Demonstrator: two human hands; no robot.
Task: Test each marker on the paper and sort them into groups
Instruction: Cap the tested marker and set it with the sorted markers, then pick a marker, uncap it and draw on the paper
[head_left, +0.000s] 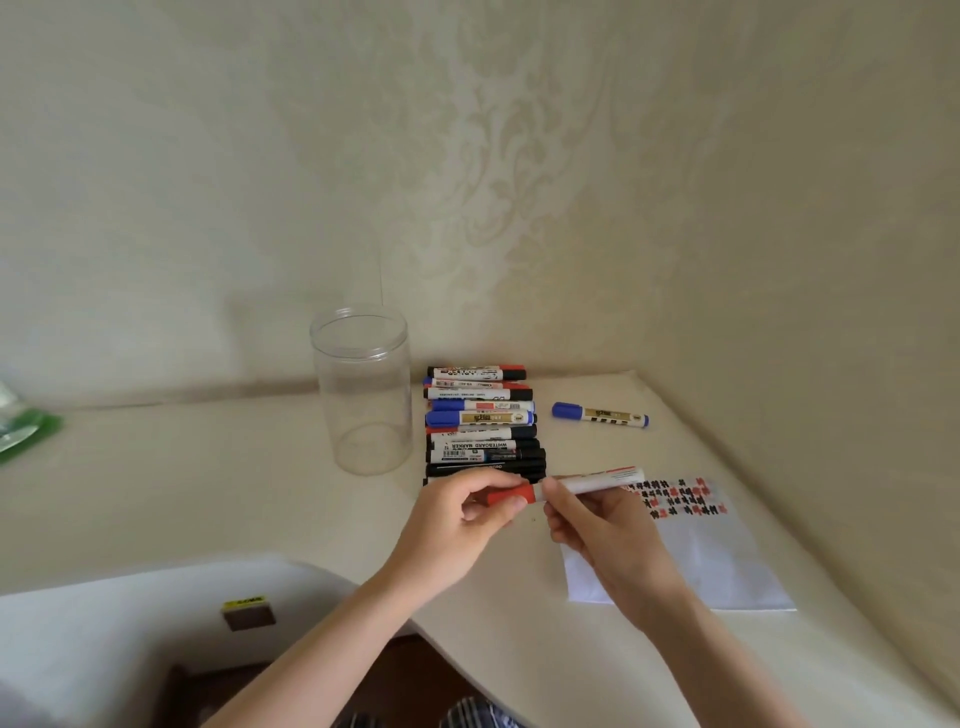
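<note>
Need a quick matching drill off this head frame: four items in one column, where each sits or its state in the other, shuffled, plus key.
Column 1
1. clear jar
2. lone blue marker
3. red-capped marker
4. paper

Column 2
A. held between left hand and right hand
B. flat on the table, red and black test marks along its far edge
C. upright and empty, left of the marker stack
D. lying alone, right of the stack

Pairs: 1-C, 2-D, 3-A, 4-B
</note>
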